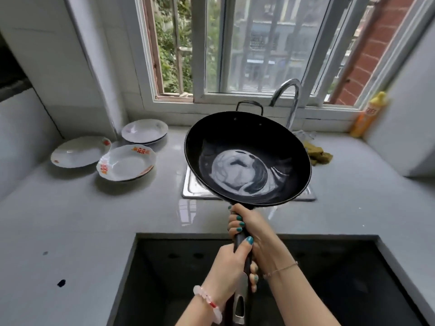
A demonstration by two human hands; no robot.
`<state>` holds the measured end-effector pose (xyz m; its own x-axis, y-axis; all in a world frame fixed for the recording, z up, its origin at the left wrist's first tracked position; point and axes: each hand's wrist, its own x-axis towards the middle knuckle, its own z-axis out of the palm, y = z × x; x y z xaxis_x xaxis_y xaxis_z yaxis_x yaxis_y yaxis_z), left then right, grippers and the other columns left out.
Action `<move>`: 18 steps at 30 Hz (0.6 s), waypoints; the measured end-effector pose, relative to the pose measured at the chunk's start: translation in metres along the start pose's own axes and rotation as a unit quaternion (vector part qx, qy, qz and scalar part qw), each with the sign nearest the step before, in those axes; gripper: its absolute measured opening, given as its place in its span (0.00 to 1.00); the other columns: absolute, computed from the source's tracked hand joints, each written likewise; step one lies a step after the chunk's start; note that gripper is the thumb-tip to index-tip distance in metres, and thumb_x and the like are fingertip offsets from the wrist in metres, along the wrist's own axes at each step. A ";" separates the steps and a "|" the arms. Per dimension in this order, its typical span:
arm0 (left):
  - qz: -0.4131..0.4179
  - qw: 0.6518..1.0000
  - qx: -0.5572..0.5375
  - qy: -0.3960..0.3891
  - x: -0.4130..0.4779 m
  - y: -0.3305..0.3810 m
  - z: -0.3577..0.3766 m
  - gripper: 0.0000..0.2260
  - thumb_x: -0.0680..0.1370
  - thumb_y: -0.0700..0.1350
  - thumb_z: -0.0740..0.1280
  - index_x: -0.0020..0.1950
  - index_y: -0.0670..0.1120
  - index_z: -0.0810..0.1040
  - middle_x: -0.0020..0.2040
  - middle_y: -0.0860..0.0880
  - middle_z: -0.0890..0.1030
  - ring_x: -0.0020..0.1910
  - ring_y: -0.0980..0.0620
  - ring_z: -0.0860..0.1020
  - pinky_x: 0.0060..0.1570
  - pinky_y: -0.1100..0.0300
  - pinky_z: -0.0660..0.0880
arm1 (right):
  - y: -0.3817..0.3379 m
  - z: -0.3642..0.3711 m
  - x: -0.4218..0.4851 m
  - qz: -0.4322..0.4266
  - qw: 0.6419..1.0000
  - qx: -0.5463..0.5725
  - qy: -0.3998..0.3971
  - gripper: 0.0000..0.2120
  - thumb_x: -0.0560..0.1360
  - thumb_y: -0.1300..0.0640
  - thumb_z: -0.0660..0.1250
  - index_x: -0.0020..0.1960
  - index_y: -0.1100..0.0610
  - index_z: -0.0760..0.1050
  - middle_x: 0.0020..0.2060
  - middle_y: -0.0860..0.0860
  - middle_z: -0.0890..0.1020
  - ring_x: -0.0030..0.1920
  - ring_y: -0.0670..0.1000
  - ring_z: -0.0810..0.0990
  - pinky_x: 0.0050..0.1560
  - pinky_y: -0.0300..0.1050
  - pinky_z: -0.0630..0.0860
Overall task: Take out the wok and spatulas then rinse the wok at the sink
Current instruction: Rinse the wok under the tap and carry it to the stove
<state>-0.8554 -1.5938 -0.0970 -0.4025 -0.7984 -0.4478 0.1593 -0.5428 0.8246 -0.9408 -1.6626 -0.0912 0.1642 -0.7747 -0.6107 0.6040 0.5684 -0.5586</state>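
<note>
Black wok [247, 137] of water over the far-edge sink [194, 187]; my left hand [231, 264] and right hand [247, 222] clamp its handle [239, 240]; a sideways tilt may splash the countertop [94, 220].

No text can be read with certainty. A yellow bottle [369, 114] on the window ledge carries a red printed label, too blurred to make out. Two white plates [127, 163] [80, 151] on the counter have red-orange printed marks along their rims, possibly characters, also illegible.
</note>
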 end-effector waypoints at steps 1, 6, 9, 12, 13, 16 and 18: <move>-0.006 1.000 0.011 -0.013 -0.003 -0.002 0.003 0.16 0.80 0.48 0.59 0.34 0.43 0.72 0.22 0.49 0.73 0.19 0.54 0.70 0.21 0.64 0.70 | 0.001 -0.005 -0.007 -0.009 1.000 0.008 0.013 0.17 0.78 0.63 0.58 0.31 0.55 0.61 0.18 0.46 0.63 0.16 0.42 0.61 0.15 0.32 0.60; -0.034 0.996 0.047 -0.068 -0.012 -0.020 0.024 0.17 0.80 0.46 0.59 0.33 0.40 0.72 0.22 0.47 0.73 0.18 0.53 0.71 0.20 0.64 0.69 | 0.008 -0.036 -0.040 -0.049 0.994 0.059 0.074 0.18 0.77 0.64 0.58 0.29 0.56 0.61 0.18 0.47 0.63 0.15 0.43 0.60 0.15 0.33 0.60; -0.041 0.991 0.083 -0.098 -0.014 -0.033 0.040 0.18 0.80 0.45 0.59 0.31 0.40 0.73 0.21 0.47 0.73 0.18 0.53 0.71 0.20 0.65 0.69 | 0.013 -0.059 -0.059 -0.082 0.987 0.090 0.108 0.17 0.76 0.64 0.59 0.29 0.56 0.61 0.19 0.47 0.63 0.16 0.43 0.60 0.15 0.33 0.59; -0.058 0.985 0.100 -0.129 -0.016 -0.043 0.059 0.18 0.80 0.45 0.60 0.32 0.39 0.73 0.21 0.47 0.74 0.17 0.53 0.71 0.19 0.65 0.68 | 0.014 -0.082 -0.081 -0.111 0.976 0.126 0.136 0.18 0.76 0.65 0.59 0.28 0.56 0.61 0.19 0.47 0.63 0.16 0.43 0.60 0.15 0.33 0.59; -0.069 0.982 0.103 -0.142 -0.016 -0.048 0.067 0.18 0.79 0.45 0.60 0.32 0.38 0.73 0.21 0.47 0.73 0.17 0.53 0.71 0.19 0.65 0.68 | 0.014 -0.091 -0.089 -0.117 0.973 0.134 0.144 0.19 0.76 0.64 0.60 0.28 0.56 0.61 0.19 0.47 0.63 0.16 0.43 0.60 0.15 0.33 0.59; -0.093 0.975 0.110 -0.172 -0.022 -0.063 0.095 0.18 0.79 0.44 0.61 0.31 0.37 0.73 0.20 0.45 0.73 0.16 0.51 0.70 0.18 0.65 0.67 | 0.015 -0.120 -0.118 -0.137 0.963 0.156 0.172 0.21 0.76 0.64 0.60 0.26 0.56 0.60 0.19 0.47 0.62 0.16 0.43 0.60 0.15 0.34 0.59; -0.098 0.968 0.127 -0.195 -0.028 -0.075 0.116 0.17 0.79 0.44 0.62 0.32 0.37 0.73 0.20 0.45 0.73 0.16 0.51 0.70 0.18 0.65 0.66 | 0.016 -0.141 -0.140 -0.158 0.953 0.171 0.193 0.21 0.76 0.64 0.60 0.26 0.55 0.60 0.19 0.47 0.62 0.16 0.43 0.59 0.15 0.34 0.59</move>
<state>-0.9602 -1.5004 -0.1059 -0.7196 -0.5015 -0.4803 -0.1614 -0.5520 0.8181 -1.0640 -1.5063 -0.0940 -0.3269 -0.6955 -0.6398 0.8052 0.1495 -0.5739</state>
